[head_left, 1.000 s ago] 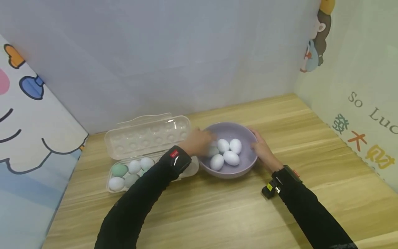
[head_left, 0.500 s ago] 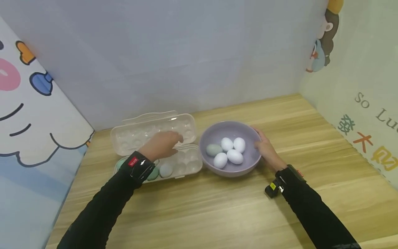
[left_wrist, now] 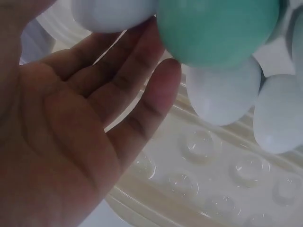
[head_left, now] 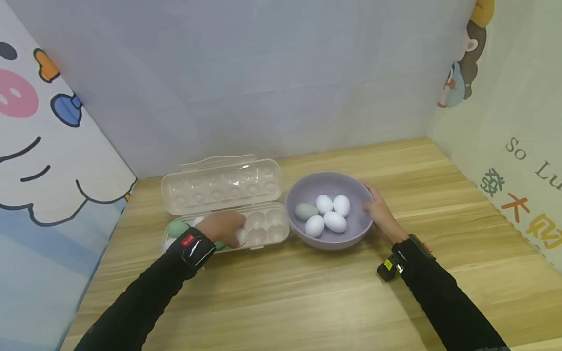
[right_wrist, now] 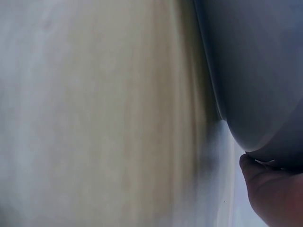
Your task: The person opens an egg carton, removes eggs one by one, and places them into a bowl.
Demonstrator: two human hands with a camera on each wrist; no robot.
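Observation:
A clear plastic egg carton (head_left: 268, 229) lies open on the wooden table, its lid (head_left: 221, 185) folded back. My left hand (head_left: 230, 228) reaches into the tray, fingers fairly straight, fingertips touching a white egg (head_left: 241, 237). The left wrist view shows my left hand (left_wrist: 142, 66) with its palm open, that white egg (left_wrist: 113, 12) at the fingertips, and a teal egg (left_wrist: 218, 28) beside it. My right hand (head_left: 377, 212) holds the right side of a purple bowl (head_left: 355, 229) with several white eggs and one grey-green egg (head_left: 306, 211). In the right wrist view, my right hand (right_wrist: 274, 194) sits under the bowl's wall (right_wrist: 255, 71).
Another teal egg (head_left: 177, 228) sits at the tray's left end. Cartoon-printed panels wall the table on the left (head_left: 52, 161), back and right (head_left: 513, 161). Bare wood (head_left: 307, 297) stretches in front of the carton and bowl.
My left hand left a grey-green egg in the bowl, crossed left over the carton lid and dropped into the tray onto a white egg. The right hand stayed on the bowl.

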